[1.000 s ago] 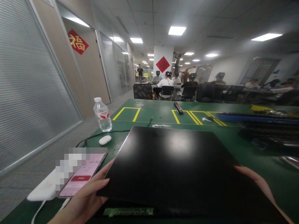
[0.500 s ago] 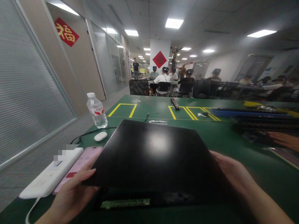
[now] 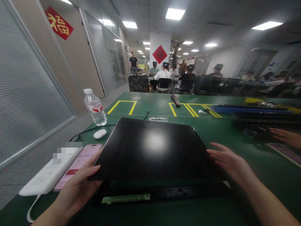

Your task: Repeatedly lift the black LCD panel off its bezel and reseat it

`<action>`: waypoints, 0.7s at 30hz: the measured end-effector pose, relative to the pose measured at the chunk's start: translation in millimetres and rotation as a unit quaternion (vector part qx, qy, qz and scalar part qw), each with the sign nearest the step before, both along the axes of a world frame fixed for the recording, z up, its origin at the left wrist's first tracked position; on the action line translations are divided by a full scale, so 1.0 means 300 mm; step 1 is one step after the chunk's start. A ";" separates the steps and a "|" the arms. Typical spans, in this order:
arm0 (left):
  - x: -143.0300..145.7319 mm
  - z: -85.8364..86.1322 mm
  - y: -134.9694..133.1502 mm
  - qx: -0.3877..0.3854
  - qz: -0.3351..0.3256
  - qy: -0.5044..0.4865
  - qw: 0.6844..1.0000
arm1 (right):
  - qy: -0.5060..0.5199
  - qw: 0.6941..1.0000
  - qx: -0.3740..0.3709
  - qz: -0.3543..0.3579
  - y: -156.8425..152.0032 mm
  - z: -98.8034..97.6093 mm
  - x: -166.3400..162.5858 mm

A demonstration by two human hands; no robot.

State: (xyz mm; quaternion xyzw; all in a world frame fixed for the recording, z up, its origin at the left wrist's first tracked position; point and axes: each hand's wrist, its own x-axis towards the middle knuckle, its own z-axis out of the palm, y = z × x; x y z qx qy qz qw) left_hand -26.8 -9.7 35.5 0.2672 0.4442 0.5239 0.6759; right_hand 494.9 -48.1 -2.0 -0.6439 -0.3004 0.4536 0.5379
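Observation:
A dark, glossy flat screen panel (image 3: 150,153) lies in front of me, tilted, with a ceiling light mirrored in it. My left hand (image 3: 81,180) grips its near left corner, thumb on top and fingers beneath. At the right edge is my right hand (image 3: 231,163), fingers stretched out and thumb raised; its fingertips meet or nearly meet the edge, and I cannot tell which. Below the panel's near edge shows a black frame-like part (image 3: 178,192) with a green circuit board strip (image 3: 127,198). Most of that part is hidden under the panel.
On the left stand a water bottle (image 3: 95,108), a white oval case (image 3: 100,134), a phone (image 3: 78,166) and a white power strip-like block (image 3: 47,175). Black parts and a blue strip (image 3: 246,109) lie at right, near another person's hand (image 3: 287,136). Yellow tape marks the green table (image 3: 152,103).
My right hand has loosened from the panel's right edge, its fingers now spread. The panel has shifted slightly left and tilts less. My left hand keeps its grip.

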 end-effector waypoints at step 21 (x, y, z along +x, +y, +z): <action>0.028 -0.020 -0.009 -0.030 -0.027 0.062 0.997 | -0.091 0.995 -0.037 -0.030 0.011 -0.045 0.044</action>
